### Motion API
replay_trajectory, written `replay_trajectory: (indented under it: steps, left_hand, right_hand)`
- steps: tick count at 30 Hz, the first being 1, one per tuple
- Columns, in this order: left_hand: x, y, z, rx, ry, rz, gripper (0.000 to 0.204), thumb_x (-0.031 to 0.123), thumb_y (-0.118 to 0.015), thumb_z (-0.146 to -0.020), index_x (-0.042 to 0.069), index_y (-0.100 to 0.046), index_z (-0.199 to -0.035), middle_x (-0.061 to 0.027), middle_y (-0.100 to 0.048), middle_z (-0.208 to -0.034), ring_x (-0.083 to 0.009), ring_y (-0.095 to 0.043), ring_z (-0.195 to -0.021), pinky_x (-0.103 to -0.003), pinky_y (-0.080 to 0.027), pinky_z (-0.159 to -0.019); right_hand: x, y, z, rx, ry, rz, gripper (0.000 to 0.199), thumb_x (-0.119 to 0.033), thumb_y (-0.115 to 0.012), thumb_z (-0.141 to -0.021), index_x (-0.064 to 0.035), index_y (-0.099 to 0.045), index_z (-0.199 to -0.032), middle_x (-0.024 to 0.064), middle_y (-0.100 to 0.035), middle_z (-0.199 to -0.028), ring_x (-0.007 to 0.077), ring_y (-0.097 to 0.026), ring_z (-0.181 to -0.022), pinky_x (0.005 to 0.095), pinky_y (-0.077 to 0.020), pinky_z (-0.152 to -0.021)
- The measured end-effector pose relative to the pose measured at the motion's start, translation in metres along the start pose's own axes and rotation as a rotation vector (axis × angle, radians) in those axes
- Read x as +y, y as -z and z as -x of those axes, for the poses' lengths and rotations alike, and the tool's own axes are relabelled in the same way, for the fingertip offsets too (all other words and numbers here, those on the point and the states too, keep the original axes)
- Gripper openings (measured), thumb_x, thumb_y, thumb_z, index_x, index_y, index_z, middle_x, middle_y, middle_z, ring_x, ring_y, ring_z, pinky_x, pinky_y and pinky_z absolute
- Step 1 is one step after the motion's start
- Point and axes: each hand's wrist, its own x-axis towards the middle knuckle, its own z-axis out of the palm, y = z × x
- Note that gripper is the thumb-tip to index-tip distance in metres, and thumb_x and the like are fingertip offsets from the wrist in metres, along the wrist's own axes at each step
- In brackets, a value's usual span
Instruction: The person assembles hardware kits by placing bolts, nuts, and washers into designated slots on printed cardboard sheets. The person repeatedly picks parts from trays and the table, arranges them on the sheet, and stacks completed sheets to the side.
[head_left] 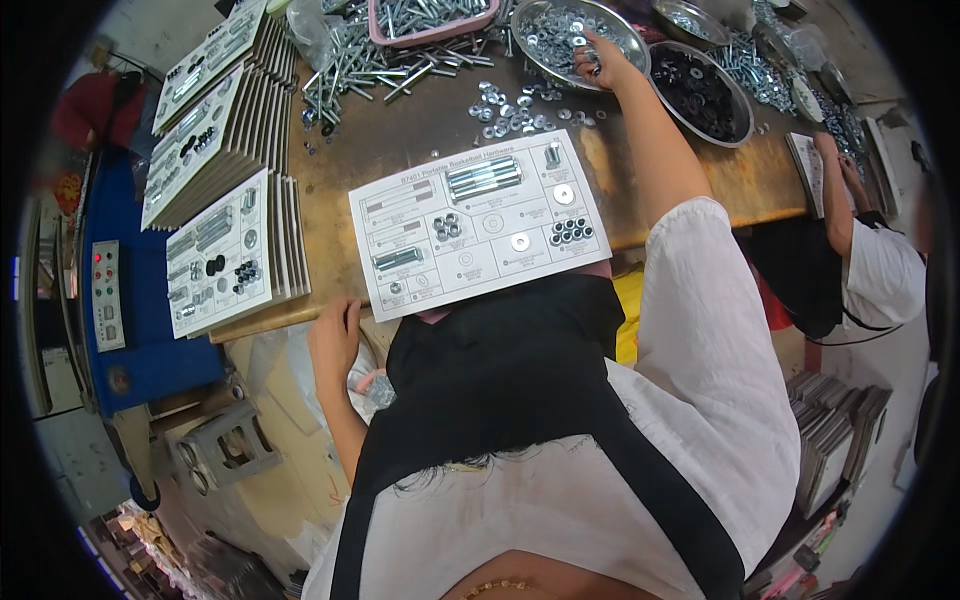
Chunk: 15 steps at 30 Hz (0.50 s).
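A white printed hardware card (470,285) lies at the table's front edge, close to my body. On it sit long bolts (485,180), shorter bolts (398,259), silver nuts (446,228), black-centred nuts (573,233) and flat washers (564,194). My right hand (606,66) reaches into a round metal bowl (641,48) of silver washers (560,35), fingers curled together among them; what they hold is hidden. By the card's lower left corner, my left hand (335,335) rests at the table edge with its fingers stretched out and nothing visible in it.
Stacks of filled cards (220,262) stand on the left. Loose bolts (345,75) surround a pink basket (440,36) behind. Scattered washers (510,115) lie beyond the card. A bowl of black washers (745,125) is at right, where another person's hand (828,148) touches cards.
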Motion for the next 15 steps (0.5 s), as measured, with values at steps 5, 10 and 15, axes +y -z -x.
replay_trajectory:
  steps: [5, 10, 15]
  left_hand:
    - [-0.015, 0.001, 0.023, 0.007, 0.123, -0.039, 0.02, 0.023, -0.058, -0.093, 0.006, -0.068, -0.096, -0.018, -0.068, -0.089, -0.0392, -0.064, -0.081, -0.044, -0.049, -0.068]
    - [-0.015, -0.007, 0.024, 0.029, 0.093, 0.002, 0.02, 0.023, -0.058, -0.093, 0.006, -0.069, -0.096, -0.0176, -0.068, -0.088, -0.0385, -0.064, -0.081, -0.045, -0.049, -0.069]
    - [-0.007, -0.009, 0.013, 0.01, 0.065, 0.002, 0.02, 0.023, -0.059, -0.092, 0.006, -0.068, -0.097, -0.0178, -0.068, -0.089, -0.0388, -0.064, -0.081, -0.045, -0.049, -0.069]
  right_hand:
    - [0.001, -0.041, 0.006, 0.26, -0.012, -0.966, 0.024, -0.011, -0.054, -0.097, 0.0097, -0.049, -0.11, 0.0231, -0.055, -0.106, 0.0324, -0.061, -0.089, 0.0461, -0.0616, -0.076]
    - [0.0, -0.054, 0.021, 0.3, 0.145, -0.908, 0.055, -0.041, -0.036, -0.104, 0.0092, -0.054, -0.116, 0.0218, -0.06, -0.101, 0.0331, -0.06, -0.094, 0.0469, -0.0574, -0.082]
    - [0.002, -0.023, 0.026, 0.073, 0.195, -0.983, 0.044, -0.029, -0.038, -0.103, 0.0069, -0.061, -0.114, 0.0186, -0.062, -0.106, 0.0288, -0.061, -0.092, 0.0406, -0.0565, -0.081]
